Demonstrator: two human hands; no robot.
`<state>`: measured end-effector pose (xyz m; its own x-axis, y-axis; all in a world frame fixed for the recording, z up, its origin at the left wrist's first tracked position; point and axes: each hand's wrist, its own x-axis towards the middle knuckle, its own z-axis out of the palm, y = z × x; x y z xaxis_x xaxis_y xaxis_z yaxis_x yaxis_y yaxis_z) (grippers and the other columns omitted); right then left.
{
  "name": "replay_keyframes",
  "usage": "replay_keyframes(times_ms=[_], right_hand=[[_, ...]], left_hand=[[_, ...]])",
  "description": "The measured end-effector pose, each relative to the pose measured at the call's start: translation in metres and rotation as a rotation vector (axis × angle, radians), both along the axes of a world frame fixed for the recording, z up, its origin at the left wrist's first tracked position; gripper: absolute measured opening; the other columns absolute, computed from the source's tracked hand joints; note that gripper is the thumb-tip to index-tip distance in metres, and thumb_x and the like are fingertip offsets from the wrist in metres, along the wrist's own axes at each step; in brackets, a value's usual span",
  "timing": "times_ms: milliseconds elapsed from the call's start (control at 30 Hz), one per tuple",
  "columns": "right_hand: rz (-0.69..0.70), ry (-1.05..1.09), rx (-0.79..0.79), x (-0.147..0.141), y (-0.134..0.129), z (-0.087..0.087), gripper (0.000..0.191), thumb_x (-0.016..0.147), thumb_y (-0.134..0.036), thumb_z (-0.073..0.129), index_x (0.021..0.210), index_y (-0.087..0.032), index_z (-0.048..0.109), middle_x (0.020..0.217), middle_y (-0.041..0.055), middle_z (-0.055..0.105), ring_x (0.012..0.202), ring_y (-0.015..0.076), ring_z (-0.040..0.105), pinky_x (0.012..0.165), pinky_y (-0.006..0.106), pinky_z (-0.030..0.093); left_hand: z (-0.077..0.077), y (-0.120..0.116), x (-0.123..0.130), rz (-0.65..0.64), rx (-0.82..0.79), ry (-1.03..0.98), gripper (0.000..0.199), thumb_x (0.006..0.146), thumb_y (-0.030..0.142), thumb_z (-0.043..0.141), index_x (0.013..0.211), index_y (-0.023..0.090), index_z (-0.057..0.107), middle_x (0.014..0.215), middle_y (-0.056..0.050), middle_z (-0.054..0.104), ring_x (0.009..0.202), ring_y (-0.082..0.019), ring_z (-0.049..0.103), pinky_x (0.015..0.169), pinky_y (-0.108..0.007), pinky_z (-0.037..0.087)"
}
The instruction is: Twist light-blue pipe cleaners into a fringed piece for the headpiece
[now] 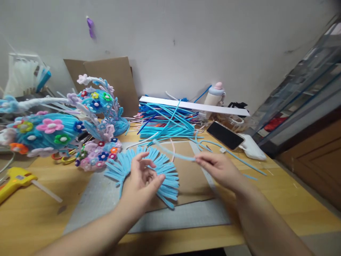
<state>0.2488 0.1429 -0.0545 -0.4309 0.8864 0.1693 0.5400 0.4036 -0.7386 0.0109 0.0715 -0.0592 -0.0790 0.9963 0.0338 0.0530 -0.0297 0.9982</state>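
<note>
A light blue pipe cleaner (pixel 174 153) is pinched at its right end by my right hand (pixel 217 169); its other end reaches left, in the air above the cardboard. My left hand (pixel 144 177) is raised palm up with curled, parted fingers and nothing visible in them. Beneath and around it, a fan of looped light blue pipe cleaners (pixel 166 177) lies on a brown cardboard sheet (pixel 194 181), which rests on a grey mat (pixel 181 217). My left hand hides the middle of the fan.
Flower-covered pipe-cleaner pieces (pixel 50 131) stand at the left, near a yellow glue gun (pixel 18 181). Behind the mat lies a pile of blue pipe cleaners (pixel 167 129). A phone (pixel 226 135), a white object (pixel 253 147) and a bottle (pixel 215 97) are at the right.
</note>
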Motion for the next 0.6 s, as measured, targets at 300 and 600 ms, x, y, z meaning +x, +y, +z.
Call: replay_keyframes(times_ms=[300,600], right_hand=[[0.152,-0.325,-0.123,0.004,-0.046,0.015,0.027,0.088,-0.033,0.038,0.074,-0.02,0.056,0.068,0.0013,0.058,0.063,0.013,0.051,0.059,0.023,0.036],[0.108,-0.331,-0.257,0.021,-0.086,0.001,0.025,0.087,-0.033,0.039,0.081,-0.023,0.06,0.078,0.0027,0.061,0.074,0.0165,0.055,0.068,0.027,0.041]], left_hand=[[0.017,0.015,-0.001,-0.325,0.129,0.56,0.021,0.08,0.034,0.05,0.097,0.022,0.056,0.095,-0.005,0.059,0.076,-0.016,0.053,0.069,-0.03,0.04],[-0.02,-0.026,-0.009,-0.763,0.095,0.865,0.023,0.085,0.027,0.041,0.076,0.019,0.06,0.071,-0.004,0.063,0.067,-0.017,0.055,0.061,-0.028,0.037]])
